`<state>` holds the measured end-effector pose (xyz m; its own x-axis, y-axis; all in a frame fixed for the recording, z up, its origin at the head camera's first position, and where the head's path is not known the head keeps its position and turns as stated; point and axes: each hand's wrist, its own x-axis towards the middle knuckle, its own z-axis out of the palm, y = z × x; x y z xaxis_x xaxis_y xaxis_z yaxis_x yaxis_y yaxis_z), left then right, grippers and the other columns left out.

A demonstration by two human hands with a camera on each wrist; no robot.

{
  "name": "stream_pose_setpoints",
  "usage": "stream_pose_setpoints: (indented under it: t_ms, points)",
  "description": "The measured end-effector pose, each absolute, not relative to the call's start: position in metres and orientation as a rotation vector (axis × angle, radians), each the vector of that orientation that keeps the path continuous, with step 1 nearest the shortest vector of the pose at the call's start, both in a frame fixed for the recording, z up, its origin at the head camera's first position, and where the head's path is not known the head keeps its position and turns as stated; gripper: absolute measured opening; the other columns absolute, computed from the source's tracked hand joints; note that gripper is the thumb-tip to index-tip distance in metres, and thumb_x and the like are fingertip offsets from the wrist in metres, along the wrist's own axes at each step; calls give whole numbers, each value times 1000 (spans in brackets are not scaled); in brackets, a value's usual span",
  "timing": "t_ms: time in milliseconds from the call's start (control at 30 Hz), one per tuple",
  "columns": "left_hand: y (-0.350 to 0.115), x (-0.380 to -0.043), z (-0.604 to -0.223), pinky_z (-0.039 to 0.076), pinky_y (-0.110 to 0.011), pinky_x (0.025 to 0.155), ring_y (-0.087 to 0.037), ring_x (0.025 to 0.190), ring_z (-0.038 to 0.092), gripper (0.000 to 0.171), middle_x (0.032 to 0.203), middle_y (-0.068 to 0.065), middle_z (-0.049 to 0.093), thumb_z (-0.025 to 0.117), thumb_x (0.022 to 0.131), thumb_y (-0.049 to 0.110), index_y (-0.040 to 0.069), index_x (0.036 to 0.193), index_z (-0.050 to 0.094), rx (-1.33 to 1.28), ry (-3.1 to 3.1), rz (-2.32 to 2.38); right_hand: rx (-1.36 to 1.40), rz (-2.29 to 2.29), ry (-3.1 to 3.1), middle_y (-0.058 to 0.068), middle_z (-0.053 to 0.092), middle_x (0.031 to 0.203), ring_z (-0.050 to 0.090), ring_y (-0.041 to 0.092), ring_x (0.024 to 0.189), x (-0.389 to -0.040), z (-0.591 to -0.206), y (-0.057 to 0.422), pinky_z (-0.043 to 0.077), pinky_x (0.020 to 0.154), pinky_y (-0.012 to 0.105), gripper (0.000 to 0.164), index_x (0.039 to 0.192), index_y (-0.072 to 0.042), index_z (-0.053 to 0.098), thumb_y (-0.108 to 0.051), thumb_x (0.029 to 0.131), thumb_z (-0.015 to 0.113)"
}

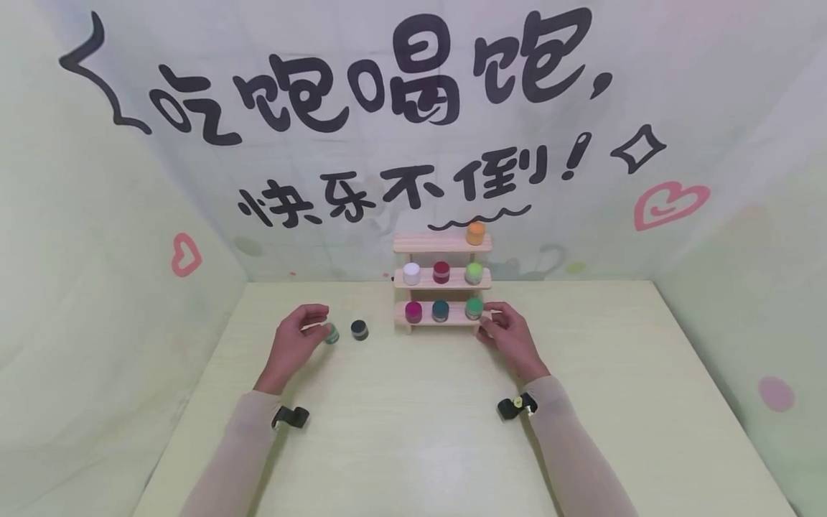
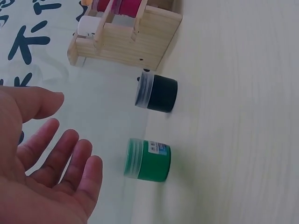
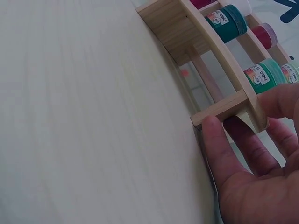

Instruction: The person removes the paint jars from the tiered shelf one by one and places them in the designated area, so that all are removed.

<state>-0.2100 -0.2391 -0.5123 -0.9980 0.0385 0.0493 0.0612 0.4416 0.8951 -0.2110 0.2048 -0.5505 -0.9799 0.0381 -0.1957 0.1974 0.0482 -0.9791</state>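
My left hand [image 1: 299, 345] hovers beside a green paint jar [image 2: 156, 161], fingers loosely curved. The left wrist view shows a gap between hand and jar. A black paint jar [image 2: 162, 93] stands upright just right of the green one. At the right end of a three-tier wooden display shelf [image 3: 224, 60], my right hand [image 1: 510, 337] grips the bottom tier. Its thumb lies by the plank's end, against or very near another green paint jar [image 3: 265, 76]; its other fingers reach around the leg below. Part of that hand is cut off in the right wrist view.
On the bottom tier sit a magenta jar [image 1: 413, 311] and a teal jar [image 1: 441, 310]. White [image 1: 411, 273], red [image 1: 441, 272] and light green [image 1: 474, 273] jars occupy the middle tier. An orange jar [image 1: 475, 233] tops the shelf. Behind hangs a printed cloth [image 1: 362, 43].
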Motion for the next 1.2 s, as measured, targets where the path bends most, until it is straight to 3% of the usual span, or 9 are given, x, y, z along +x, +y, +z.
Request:
stream_pose_setpoints:
  t_ms: [167,600,767,1000,1200]
  points:
    - [-226,-211,-502,53,-8,95,-29,133,62,43,141,-15,65,75,100,27,8,137,63,-97,-2601,-1712,241,-2076,2190,16,67,116,72,20,105,-211,-549,205,64,94,29,35,140,-11,58,-13,105,64]
    - [-181,-223,-471,55,-13,94,-26,122,65,35,134,-17,68,74,101,17,5,133,66,-239,-2462,-1788,262,-2066,2180,13,66,116,71,25,108,-213,-549,204,64,94,30,36,141,-10,57,-13,106,63]
    - [-161,-230,-459,57,-18,95,-26,121,67,33,131,-14,70,75,99,16,6,130,67,-278,-2427,-1807,264,-2071,2161,14,66,117,71,25,109,-212,-550,204,63,96,31,37,142,-10,57,-12,105,64]
    - [-131,-242,-443,60,-41,103,-23,118,67,31,130,-13,70,74,99,16,8,129,67,-332,-2423,-1785,263,-2054,2163,16,64,121,71,23,109,-213,-550,205,63,94,29,37,141,-12,57,-13,105,63]
    - [-106,-253,-433,60,-43,104,-25,116,67,33,130,-15,70,73,100,15,5,130,66,-404,-2397,-1794,250,-2064,2155,17,65,122,71,24,110,-212,-549,205,63,96,30,37,142,-11,57,-14,106,63]
